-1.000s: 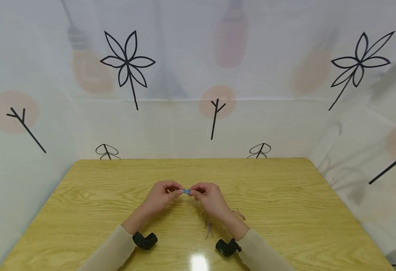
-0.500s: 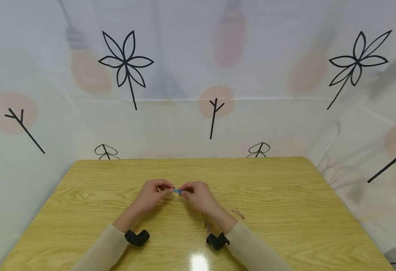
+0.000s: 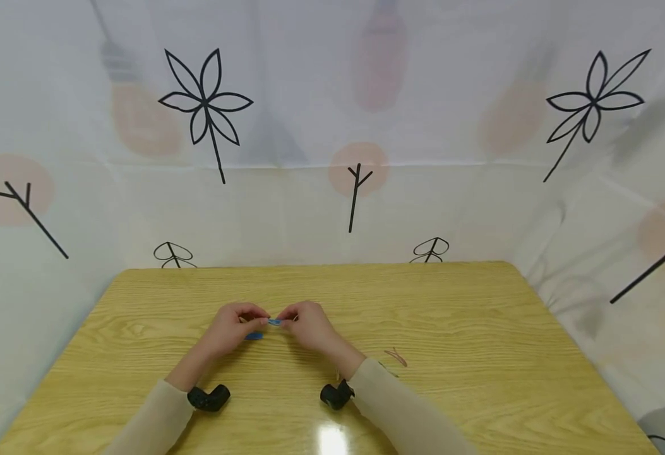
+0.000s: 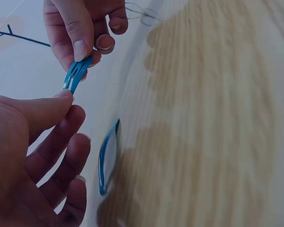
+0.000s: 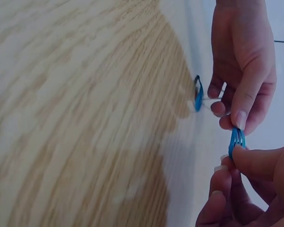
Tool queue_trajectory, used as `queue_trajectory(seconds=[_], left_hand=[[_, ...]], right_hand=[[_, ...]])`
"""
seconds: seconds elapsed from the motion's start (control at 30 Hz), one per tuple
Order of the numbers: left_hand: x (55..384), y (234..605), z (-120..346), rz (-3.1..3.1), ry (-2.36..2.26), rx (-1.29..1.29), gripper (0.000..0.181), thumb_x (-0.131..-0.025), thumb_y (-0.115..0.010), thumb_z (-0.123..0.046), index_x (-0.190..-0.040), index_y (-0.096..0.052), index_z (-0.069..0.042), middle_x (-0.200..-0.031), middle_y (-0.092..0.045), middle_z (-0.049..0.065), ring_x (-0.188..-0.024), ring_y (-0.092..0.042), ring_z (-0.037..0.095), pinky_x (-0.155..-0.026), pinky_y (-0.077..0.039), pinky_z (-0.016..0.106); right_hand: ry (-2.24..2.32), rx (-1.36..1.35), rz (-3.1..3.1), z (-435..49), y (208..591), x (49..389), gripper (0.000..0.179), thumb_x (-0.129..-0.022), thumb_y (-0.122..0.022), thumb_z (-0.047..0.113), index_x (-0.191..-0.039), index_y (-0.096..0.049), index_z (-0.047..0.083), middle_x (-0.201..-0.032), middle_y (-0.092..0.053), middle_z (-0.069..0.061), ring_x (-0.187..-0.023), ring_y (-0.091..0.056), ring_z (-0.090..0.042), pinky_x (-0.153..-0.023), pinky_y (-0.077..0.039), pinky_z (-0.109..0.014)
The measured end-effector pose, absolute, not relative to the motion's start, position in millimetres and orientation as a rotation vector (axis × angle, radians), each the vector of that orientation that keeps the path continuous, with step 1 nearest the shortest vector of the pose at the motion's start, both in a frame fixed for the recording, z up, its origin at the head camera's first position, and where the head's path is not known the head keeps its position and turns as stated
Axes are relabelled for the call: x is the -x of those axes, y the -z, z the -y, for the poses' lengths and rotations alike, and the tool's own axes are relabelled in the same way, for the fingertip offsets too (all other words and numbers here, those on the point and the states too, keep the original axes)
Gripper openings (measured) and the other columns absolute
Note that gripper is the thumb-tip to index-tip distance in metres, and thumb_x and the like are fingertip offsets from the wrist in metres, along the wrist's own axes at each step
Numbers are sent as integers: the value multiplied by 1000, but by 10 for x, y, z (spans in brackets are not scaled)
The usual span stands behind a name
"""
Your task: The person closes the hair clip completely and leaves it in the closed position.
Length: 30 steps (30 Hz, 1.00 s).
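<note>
Thumb and fingertips of my left hand (image 3: pixel 230 328) pinch one end of a blue snap hair clip (image 3: pixel 274 321). My right hand (image 3: pixel 309 325) pinches its other end. In the left wrist view, the slotted body of this held clip spans the small gap between both thumbs. The ends are covered by the fingers. A second blue hair clip (image 3: pixel 254 336) shows just below my left thumb in the head view. From the left wrist, that second clip (image 4: pixel 103 165) appears as a narrow loop near the lower fingers, apart from them.
Right of my right forearm, a thin brownish-pink V-shaped piece (image 3: pixel 396 357) lies on the wooden table (image 3: pixel 457 316). A pale thin piece (image 3: pixel 389 370) beside it is partly hidden by the sleeve. Printed white cloth (image 3: pixel 287 215) stands behind and around the table.
Both hands have moved left together, still holding the blue hair clip between them. The second blue clip has come into view below my left hand. My right sleeve now hides the purple piece.
</note>
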State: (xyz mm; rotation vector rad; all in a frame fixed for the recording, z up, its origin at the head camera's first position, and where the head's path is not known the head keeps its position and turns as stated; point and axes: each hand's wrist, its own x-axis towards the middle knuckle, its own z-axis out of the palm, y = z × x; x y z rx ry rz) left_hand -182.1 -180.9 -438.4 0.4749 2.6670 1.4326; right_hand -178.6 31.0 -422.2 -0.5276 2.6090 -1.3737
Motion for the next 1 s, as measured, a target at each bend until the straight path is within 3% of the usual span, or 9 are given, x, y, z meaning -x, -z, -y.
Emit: queue_trajectory(seconds=[0.57, 0.8, 1.0], left_hand=[[1723, 4488, 1909, -2681, -1392, -441, 7, -94, -72, -19, -96, -77, -15, -92, -72, -5, -85, -63, 13, -76, -49, 29], [1632, 4486, 1794, -2583, -1455, -441, 9, -95, -70, -15, -97, -76, -9, -88, -69, 0, -76, -60, 16, -67, -51, 26], [1577, 4471, 1728, -2497, -1526, -431, 10, -95, -69, -12, -99, -75, -5, -91, -70, 4, -80, -63, 15, -69, -53, 26]], right_hand=[[1266, 571, -2650, -187, 4292, 1766, 10, -94, -69, 10, -90, -78, 10, -84, -70, 6, -81, -62, -11, -74, -50, -28], [1226, 627, -2648, -313, 4313, 1740, 9, -93, -69, 7, -90, -78, 11, -85, -70, 6, -82, -60, -10, -75, -49, -28], [1187, 680, -2651, -401, 4281, 1711, 7, -91, -71, 7, -89, -77, 10, -84, -70, 4, -78, -59, -8, -73, -48, -27]])
